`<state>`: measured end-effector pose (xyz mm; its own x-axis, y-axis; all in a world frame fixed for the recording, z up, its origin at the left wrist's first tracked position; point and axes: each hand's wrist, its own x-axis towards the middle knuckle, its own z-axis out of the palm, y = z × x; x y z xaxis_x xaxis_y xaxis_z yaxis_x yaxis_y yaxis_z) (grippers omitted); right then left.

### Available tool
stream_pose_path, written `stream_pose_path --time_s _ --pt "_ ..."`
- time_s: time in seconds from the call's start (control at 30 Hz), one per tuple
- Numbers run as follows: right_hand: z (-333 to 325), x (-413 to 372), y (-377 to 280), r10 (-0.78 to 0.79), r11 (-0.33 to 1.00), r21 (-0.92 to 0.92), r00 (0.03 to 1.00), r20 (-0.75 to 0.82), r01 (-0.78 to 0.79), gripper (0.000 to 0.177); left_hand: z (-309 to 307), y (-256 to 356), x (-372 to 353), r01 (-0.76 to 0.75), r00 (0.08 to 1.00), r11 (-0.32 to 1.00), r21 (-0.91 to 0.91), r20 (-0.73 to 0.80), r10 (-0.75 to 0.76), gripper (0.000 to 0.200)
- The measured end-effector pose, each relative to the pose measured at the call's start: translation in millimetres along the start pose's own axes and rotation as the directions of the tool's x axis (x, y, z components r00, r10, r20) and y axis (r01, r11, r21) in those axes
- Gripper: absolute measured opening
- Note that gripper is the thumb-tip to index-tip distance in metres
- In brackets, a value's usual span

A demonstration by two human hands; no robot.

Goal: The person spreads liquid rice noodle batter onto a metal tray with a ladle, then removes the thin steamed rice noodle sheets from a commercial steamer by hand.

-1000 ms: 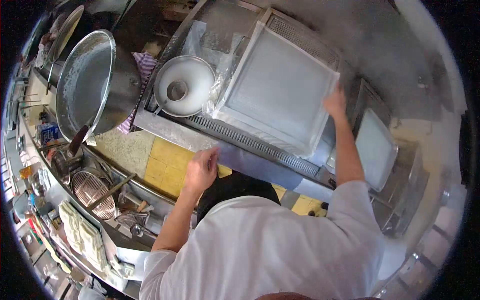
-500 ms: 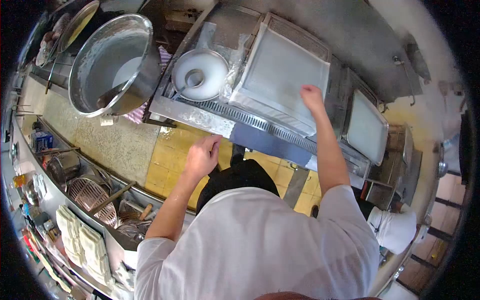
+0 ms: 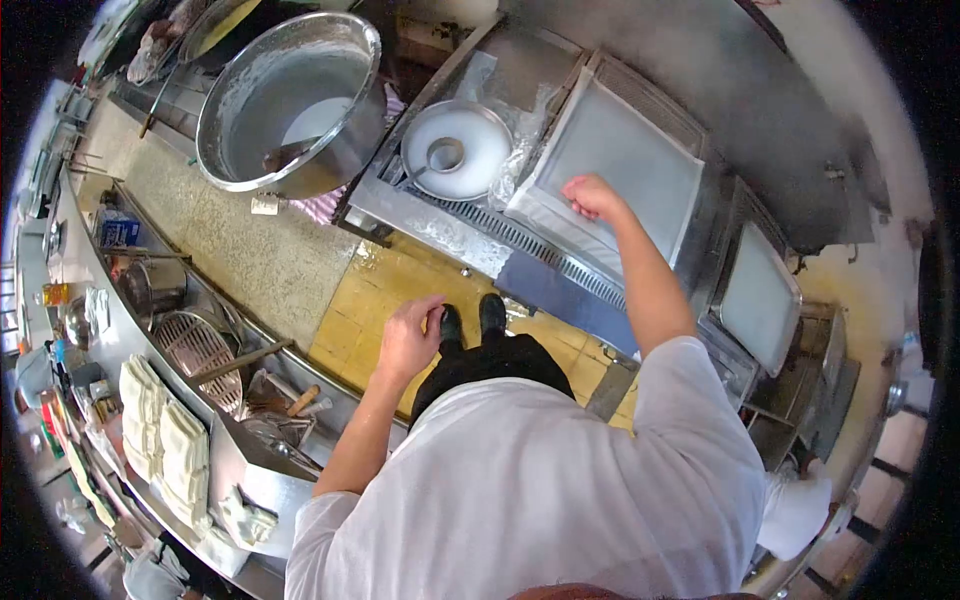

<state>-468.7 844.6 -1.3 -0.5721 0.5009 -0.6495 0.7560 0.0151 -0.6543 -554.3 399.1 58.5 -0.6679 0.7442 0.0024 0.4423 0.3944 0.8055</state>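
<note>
My right hand (image 3: 593, 198) is over the front part of a tray covered with a pale cloth (image 3: 622, 150). Its fingers are curled closed, and whether they pinch anything is hidden. My left hand (image 3: 412, 335) hangs in front of my body, above the yellow floor, with loosely bent fingers and nothing in it. To the left of the covered tray, a round metal pan (image 3: 478, 175) holds white liquid, with a ladle (image 3: 445, 156) resting in it. Crumpled clear plastic (image 3: 522, 150) lies between the pan and the tray.
A large metal bowl (image 3: 230, 120) with white liquid stands at upper left. Another pale-topped tray (image 3: 760, 290) is on the right, near a person in white (image 3: 797, 515). A metal counter with a strainer basket (image 3: 203, 350) and folded cloths (image 3: 160, 430) runs along the left.
My right hand has shifted left and toward the tray's near edge. My left hand stays at about the same height. The camera view has turned, moving the counter items rightward in the picture.
</note>
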Motion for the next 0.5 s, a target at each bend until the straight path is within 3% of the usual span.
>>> stream_pose_path --time_s 0.07,0.1,0.13,0.2,0.27,0.33,0.4,0.47,0.5 --pt "-26 -12 41 -0.036 0.967 -0.252 0.999 -0.026 0.028 0.023 7 -2 1 0.001 1.0 1.0 0.011 0.007 -0.001 0.017" --pt "-48 -8 79 -0.158 0.785 -0.597 0.985 0.067 0.166 0.026 9 1 5 -0.016 1.0 1.0 0.014 0.01 0.016 0.017" --pt "-73 -5 119 -0.228 0.469 -0.837 0.954 0.194 0.282 0.03 11 5 8 -0.014 1.0 1.0 0.016 0.028 0.013 0.018" --pt "-103 -37 181 -0.267 0.311 -0.942 0.963 0.043 0.129 0.034 20 8 16 -0.032 0.998 0.999 0.024 0.052 0.03 0.018" --pt "-103 -117 164 -0.132 0.554 -0.809 0.938 -0.32 -0.198 0.031 32 9 26 -0.058 0.996 0.998 0.007 0.062 0.058 0.019" --pt "-121 -144 203 -0.147 0.886 -0.461 0.905 -0.4 -0.06 0.026 39 25 40 -0.093 0.992 0.995 0.025 0.091 0.09 0.019" --pt "-144 -174 217 -0.073 0.944 -0.308 0.838 -0.541 -0.117 0.03 45 42 49 -0.108 0.989 0.993 0.046 0.108 0.102 0.019" --pt "-180 -184 260 -0.125 0.967 -0.237 0.652 -0.748 -0.087 0.03 51 59 61 -0.14 0.972 0.989 0.039 0.197 0.129 0.02" --pt "-195 -192 273 -0.091 0.946 -0.246 0.559 -0.824 -0.209 0.029 53 69 65 -0.131 0.975 0.99 0.05 0.185 0.12 0.02"
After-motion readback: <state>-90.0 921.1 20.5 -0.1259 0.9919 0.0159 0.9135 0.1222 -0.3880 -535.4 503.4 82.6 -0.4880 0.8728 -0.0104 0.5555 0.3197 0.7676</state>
